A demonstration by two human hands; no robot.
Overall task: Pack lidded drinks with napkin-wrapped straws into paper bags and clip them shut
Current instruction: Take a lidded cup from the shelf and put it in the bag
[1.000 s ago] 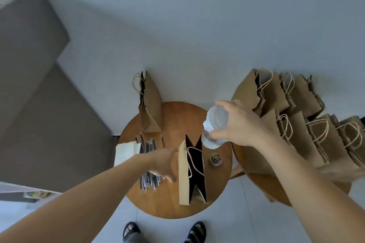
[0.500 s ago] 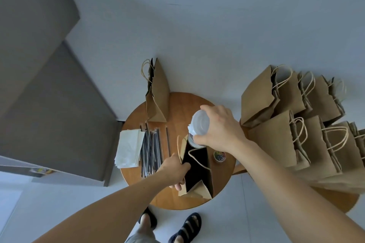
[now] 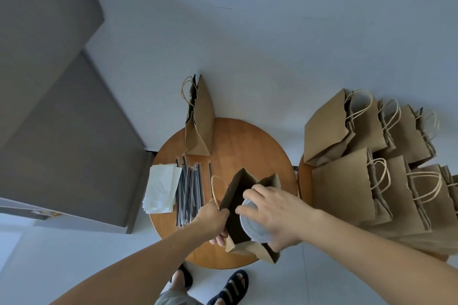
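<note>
Right hand grips the lidded cup inside the open bag, whose rim the left hand pinches.

The right hand is covering much of the lidded cup, and the open bag is swallowing the cup's body, so only part of the clear lid is showing. The packed bags on the right are running off the picture's right edge and are hiding nearly all of the second tabletop. The straws are lying too small to count.
</note>
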